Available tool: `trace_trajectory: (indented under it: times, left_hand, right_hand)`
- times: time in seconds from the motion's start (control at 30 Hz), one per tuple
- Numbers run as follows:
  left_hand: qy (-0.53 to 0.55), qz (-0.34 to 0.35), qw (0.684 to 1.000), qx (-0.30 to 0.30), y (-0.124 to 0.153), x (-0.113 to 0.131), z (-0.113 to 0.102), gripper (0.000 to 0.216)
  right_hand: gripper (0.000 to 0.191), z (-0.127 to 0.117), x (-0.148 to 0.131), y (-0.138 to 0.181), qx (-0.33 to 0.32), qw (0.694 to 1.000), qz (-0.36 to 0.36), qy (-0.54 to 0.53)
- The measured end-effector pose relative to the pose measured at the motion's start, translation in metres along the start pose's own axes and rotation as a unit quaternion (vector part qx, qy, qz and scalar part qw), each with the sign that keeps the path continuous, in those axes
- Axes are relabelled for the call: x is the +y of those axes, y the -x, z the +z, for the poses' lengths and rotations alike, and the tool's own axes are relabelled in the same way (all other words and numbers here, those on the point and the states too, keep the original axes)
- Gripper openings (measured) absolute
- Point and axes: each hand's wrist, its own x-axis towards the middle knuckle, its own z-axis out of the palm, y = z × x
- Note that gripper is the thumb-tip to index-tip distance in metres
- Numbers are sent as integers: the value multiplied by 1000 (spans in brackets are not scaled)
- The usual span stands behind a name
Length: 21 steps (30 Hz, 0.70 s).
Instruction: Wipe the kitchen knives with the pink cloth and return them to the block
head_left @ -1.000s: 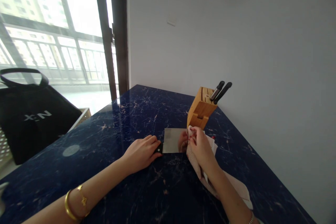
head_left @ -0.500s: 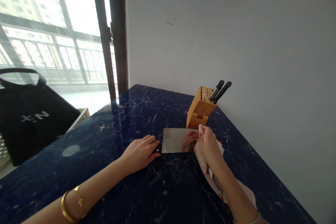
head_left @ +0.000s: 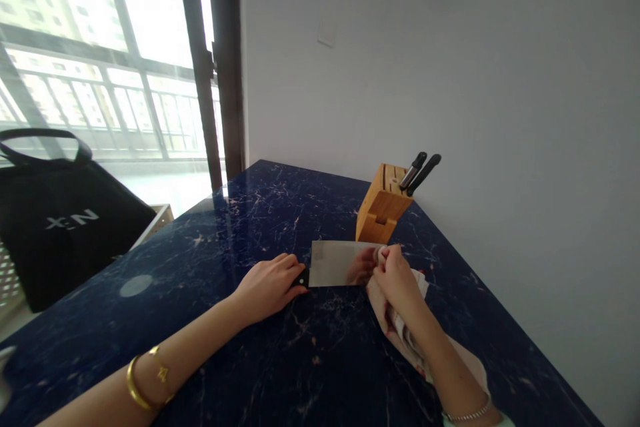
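A cleaver with a wide shiny blade and black handle is held level over the dark table, its blade pointing right. My left hand is wrapped round the handle. At the blade's far end, my right hand pinches a pale cloth against the metal. The rest of the cloth trails under my right forearm onto the table. My right fingers are mirrored in the blade. Just behind the blade stands a wooden knife block with black-handled tools in its slots.
The dark blue marbled table meets a grey wall at the back and right. A black bag stands beyond the table's left edge, near a glass door. A white object, cut off by the frame, shows at lower left.
My right fingers have shifted slightly down on the blade's end with the cloth. The cleaver sits slightly higher in view. A white object has come into view at lower left.
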Motion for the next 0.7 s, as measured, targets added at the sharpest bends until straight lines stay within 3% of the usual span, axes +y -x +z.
trace_trajectory:
  times: [0.27, 0.47, 0.7]
  left_hand:
    - [-11, -17, 1000, 4, -2, -2, 1, 37]
    - [-14, -20, 1000, 2, -2, -2, 0, 36]
    - [-11, -11, 1000, 1, -2, 0, -3, 36]
  right_hand:
    - [23, 13, -35, 15, -58, 989, -119, -59]
    - [26, 17, -55, 28, -85, 963, -216, -135]
    - [20, 13, -32, 11, 10, 991, -113, -64]
